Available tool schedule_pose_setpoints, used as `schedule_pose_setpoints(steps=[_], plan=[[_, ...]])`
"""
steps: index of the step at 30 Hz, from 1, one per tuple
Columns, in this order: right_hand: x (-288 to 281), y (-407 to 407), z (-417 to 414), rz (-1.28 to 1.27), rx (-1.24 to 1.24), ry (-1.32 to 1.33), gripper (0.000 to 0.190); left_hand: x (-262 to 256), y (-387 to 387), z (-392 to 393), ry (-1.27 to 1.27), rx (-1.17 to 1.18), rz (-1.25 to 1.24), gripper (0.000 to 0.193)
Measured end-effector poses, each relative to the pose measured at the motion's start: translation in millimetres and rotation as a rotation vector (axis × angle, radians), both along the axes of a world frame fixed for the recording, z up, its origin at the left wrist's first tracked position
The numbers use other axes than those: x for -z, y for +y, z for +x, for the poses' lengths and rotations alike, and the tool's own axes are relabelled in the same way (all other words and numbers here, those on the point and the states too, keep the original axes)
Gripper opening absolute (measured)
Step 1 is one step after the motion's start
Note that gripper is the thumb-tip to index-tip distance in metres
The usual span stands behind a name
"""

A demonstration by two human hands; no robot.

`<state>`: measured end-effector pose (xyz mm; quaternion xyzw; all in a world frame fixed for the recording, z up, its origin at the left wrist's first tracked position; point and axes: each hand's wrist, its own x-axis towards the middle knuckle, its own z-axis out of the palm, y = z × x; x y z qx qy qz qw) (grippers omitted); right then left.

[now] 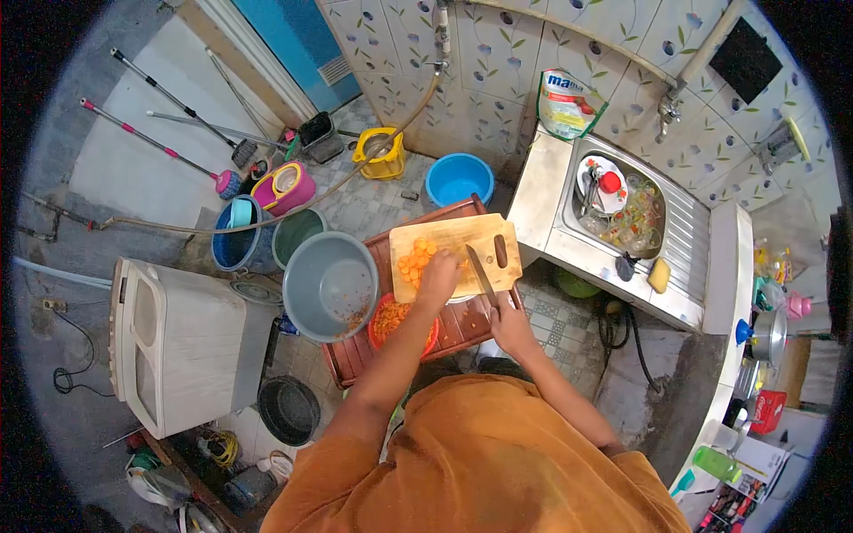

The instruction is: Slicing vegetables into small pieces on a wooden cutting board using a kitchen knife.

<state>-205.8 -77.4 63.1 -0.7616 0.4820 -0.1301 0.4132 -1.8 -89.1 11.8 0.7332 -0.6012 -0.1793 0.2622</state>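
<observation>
A wooden cutting board [426, 233] with a handle slot lies on a reddish-brown slatted table [466, 326]. Sliced carrots [416, 260] are heaped on the board's left part. My left hand [441, 274] rests over the board just right of the slices, its fingers bent down around something orange, probably a carrot piece, mostly hidden. In my right hand [512, 326] is the handle of a kitchen knife [481, 274], its blade slanting up and left over the board. Below the board, partly under my left forearm, a red basin [432, 338] holds finely cut orange pieces.
A large grey basin [320, 280] with orange bits inside stands left of the board. Behind the table is a blue basin [460, 178]. At right, a steel sink [583, 233] holds dishes. A hose [346, 180] crosses behind; a washing machine [200, 340] stands at left.
</observation>
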Motion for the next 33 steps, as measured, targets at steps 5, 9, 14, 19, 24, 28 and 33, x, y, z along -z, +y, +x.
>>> schedule_pose_setpoints(steps=[5,9,14,19,24,28,33], plan=[[-4.7,0.0,14.6,0.081,-0.033,0.143,0.021,10.4,9.0,-1.9,0.079,-0.094,-0.106,0.022],[12.8,5.0,17.0,0.131,-0.082,0.174,0.023,11.5,9.4,-3.7,0.100,-0.111,-0.149,0.015],[30.5,18.4,24.7,0.035,-0.100,0.154,0.028,15.0,10.8,-1.3,0.126,-0.132,-0.139,0.011],[11.3,-10.7,37.0,0.180,-0.131,0.267,0.025,10.5,9.4,-5.7,0.132,-0.159,-0.141,0.011],[9.9,-6.2,37.4,0.117,-0.143,0.230,0.020,10.5,10.3,-6.9,0.114,-0.189,-0.144,0.008],[31.5,13.9,37.9,0.054,-0.043,0.182,0.018,14.1,10.0,-5.6,0.146,-0.200,-0.177,0.008],[44.9,5.7,42.7,0.048,-0.050,0.220,0.017,12.7,9.4,-6.8,0.157,-0.195,-0.197,0.007]])
